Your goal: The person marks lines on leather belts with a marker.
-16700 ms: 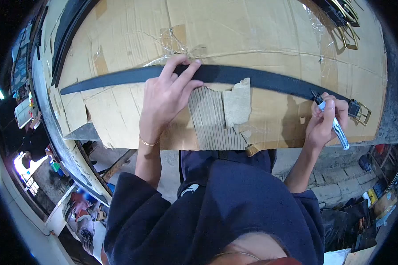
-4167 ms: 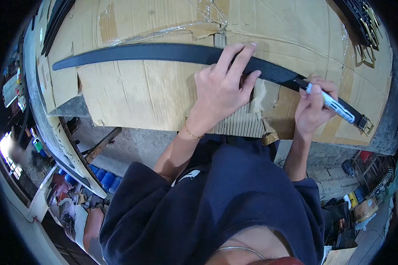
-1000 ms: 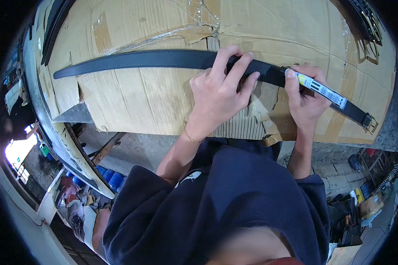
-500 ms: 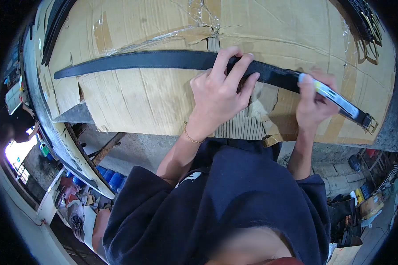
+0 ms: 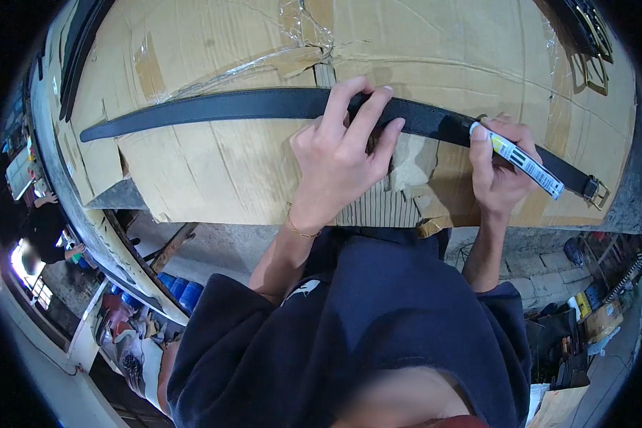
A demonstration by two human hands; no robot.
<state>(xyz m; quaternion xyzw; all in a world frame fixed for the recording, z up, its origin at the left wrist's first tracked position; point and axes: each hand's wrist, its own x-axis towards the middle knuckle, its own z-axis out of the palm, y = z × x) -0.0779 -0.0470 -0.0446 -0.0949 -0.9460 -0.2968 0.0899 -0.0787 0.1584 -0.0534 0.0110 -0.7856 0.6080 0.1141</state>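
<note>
A black leather belt (image 5: 221,105) with stitched edges lies in a shallow curve across the cardboard. Its tapered tip points left, and a gold-toned buckle (image 5: 598,191) sits at the right end. My left hand (image 5: 339,157) grips the belt near its middle, fingers over the far edge and thumb at the near side. In my right hand (image 5: 499,171), a white marker pen (image 5: 524,165) with a barcode label is held between thumb and fingers. The pen slants across the belt, its front end at the belt's surface and its rear end over the cardboard.
Flattened cardboard (image 5: 214,171) with tape and torn patches covers the worktop. More black belts (image 5: 82,60) lie at the far left, and several with buckles (image 5: 592,46) at the far right. A person (image 5: 46,232) is at the left edge. Leather scraps (image 5: 132,342) lie lower left.
My right hand has shifted slightly left, and the pen has tilted so its rear end leaves the belt's line. My left hand keeps its grip on the belt. The view has shifted slightly.
</note>
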